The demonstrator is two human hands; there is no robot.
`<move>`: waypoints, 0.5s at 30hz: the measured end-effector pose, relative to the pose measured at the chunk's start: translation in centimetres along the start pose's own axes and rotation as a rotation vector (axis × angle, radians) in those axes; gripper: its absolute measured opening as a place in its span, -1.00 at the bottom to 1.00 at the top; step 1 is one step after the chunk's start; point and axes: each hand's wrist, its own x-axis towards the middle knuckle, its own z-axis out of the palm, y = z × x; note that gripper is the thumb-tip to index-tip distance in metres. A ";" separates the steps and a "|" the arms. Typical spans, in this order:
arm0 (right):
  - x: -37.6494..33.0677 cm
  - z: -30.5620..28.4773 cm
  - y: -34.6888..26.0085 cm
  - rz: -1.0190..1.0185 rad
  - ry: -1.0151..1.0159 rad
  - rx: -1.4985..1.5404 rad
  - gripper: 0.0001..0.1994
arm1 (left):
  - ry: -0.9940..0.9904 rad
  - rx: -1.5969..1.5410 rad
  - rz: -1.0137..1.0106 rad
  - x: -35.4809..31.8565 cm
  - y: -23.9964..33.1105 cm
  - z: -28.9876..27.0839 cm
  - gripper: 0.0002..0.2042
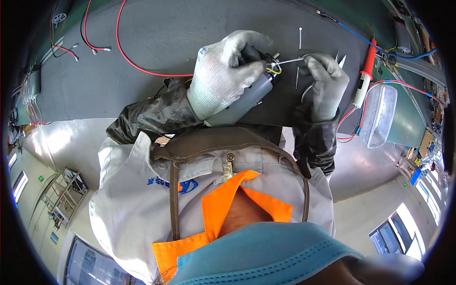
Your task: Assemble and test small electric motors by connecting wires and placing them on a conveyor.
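Note:
My left hand point(221, 71), in a white coated glove, is closed over the end of a dark grey cylindrical motor point(251, 99) that lies tilted on the bench. Short yellow and black wires point(274, 69) stick out at the motor's end beside my left fingertips. A white cable tie point(289, 61) runs from those wires to my right hand point(327, 78), which pinches its free end between thumb and fingers. Exactly what the left fingers grip is partly hidden by the glove. Under the right hand, a pointed metal blade point(342, 61) shows in part.
Another cable tie point(300, 37) lies on the dark bench mat point(166, 28). To the right are a red-and-white handheld probe point(365, 76), a clear plastic tray point(381, 116) and a blue cable point(368, 45). A red wire point(118, 40) curves in from the left; bundled wires point(33, 102) hang farther left.

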 end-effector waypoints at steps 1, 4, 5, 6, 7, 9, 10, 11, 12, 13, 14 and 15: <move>0.4 0.0 0.3 0.001 0.004 0.001 -0.90 | -0.004 0.001 0.000 0.1 -0.5 0.1 -0.69; 1.7 0.2 1.0 -0.323 0.045 -0.322 -0.92 | 0.013 0.220 0.306 0.3 -1.8 0.1 -0.67; 2.2 0.4 1.3 -0.322 0.050 -0.323 -0.92 | -0.022 0.405 0.448 0.3 -1.6 -0.1 -0.70; 2.6 0.6 1.9 -0.376 0.019 -0.336 -0.92 | -0.056 0.590 0.590 0.3 -1.3 -0.1 -0.71; 2.8 0.8 2.0 -0.433 -0.015 -0.352 -0.91 | -0.057 0.586 0.594 0.2 -0.8 -0.1 -0.71; 2.4 1.2 1.8 -0.299 -0.036 -0.211 -0.86 | -0.202 0.838 0.500 -0.3 0.3 0.0 -0.75; 2.1 1.7 0.6 -0.168 -0.060 0.103 -0.82 | -0.192 0.928 0.569 0.1 0.0 0.1 -0.78; 1.8 1.8 -0.2 -0.036 -0.082 0.415 -0.79 | -0.194 0.919 0.578 0.4 0.0 -0.1 -0.78; 1.4 1.6 0.1 -0.195 -0.118 0.329 -0.73 | -0.220 0.978 0.635 0.6 0.1 -0.4 -0.79; 1.0 2.0 -0.2 -0.200 -0.101 0.318 -0.73 | -0.252 1.034 0.699 1.0 0.1 -0.6 -0.79; 0.3 2.8 -0.9 -0.034 -0.114 0.543 -0.70 | -0.266 1.088 0.774 1.5 -0.1 -0.6 -0.77; -0.2 3.0 -1.6 0.132 -0.122 0.766 -0.66 | -0.385 1.215 0.850 2.3 -0.4 -1.3 -0.73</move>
